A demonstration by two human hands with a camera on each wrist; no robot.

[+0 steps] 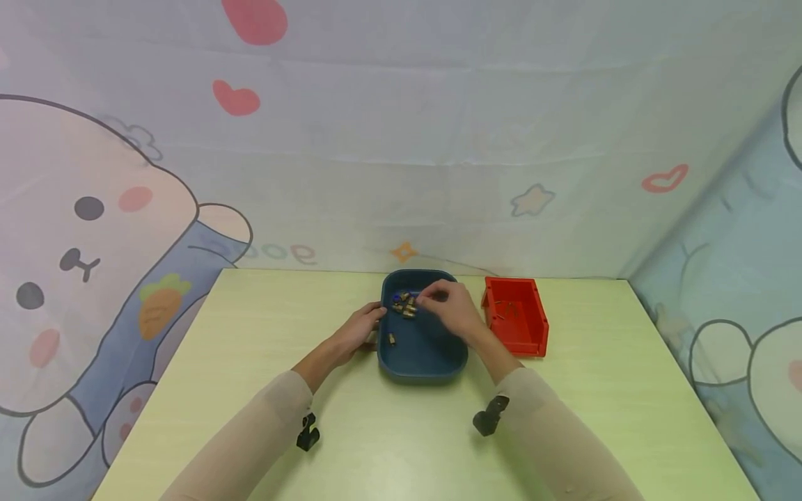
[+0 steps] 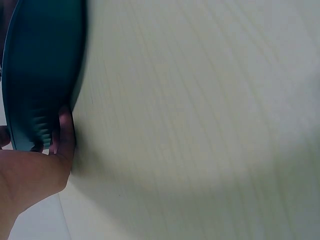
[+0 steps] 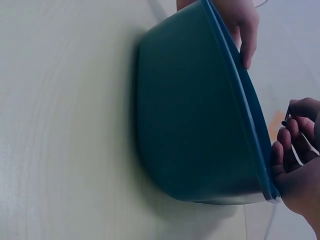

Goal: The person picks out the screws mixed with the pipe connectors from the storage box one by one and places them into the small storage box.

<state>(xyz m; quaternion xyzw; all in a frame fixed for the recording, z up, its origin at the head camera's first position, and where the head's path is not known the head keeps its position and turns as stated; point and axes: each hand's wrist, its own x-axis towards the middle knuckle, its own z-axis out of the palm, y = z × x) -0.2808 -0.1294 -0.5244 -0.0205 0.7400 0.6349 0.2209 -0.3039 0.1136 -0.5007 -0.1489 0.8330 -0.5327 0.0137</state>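
A dark blue plastic basin (image 1: 422, 365) stands on the table. My left hand (image 1: 354, 334) grips its left side, with the thumb at the rim and the fingers against the outer wall in the left wrist view. Over the inside of the basin, my right hand (image 1: 456, 309) pinches a small screw (image 3: 287, 119), thin with a dark head, between thumb and fingertips. Several brass-coloured fittings (image 1: 405, 306), some with blue parts, lie in a cluster on the basin floor. One more fitting (image 1: 391, 339) lies apart from them, near the left wall.
To the right of the basin stands a red open-front bin (image 1: 526, 334) with a few small screws (image 1: 506, 308) in it. The pale yellow table (image 1: 276, 306) meets a printed cloth backdrop (image 1: 388, 125) just behind the basin.
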